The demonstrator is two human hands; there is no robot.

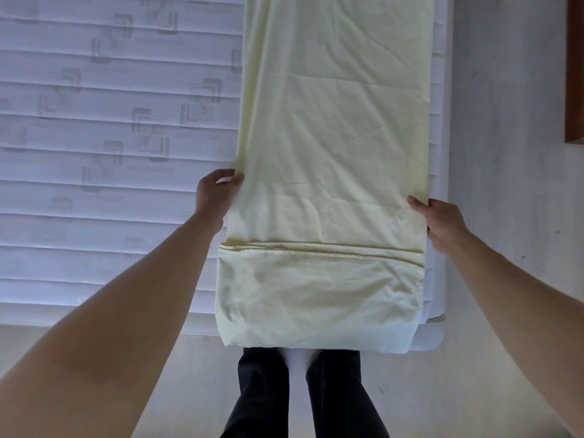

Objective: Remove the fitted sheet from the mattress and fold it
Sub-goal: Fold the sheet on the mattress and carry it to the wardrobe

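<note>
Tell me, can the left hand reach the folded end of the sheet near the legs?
Probably yes. The left hand already grips the sheet at its side edge, and the folded end lies just below it, nearer the body, with nothing between.

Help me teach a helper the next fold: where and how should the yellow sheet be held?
Probably at its two long side edges, from the outside inward, as the left hand and right hand do now. The sheet lies as a long narrow strip on the mattress, so opposite-edge pinches just beyond the folded-over end keep it flat.
</note>
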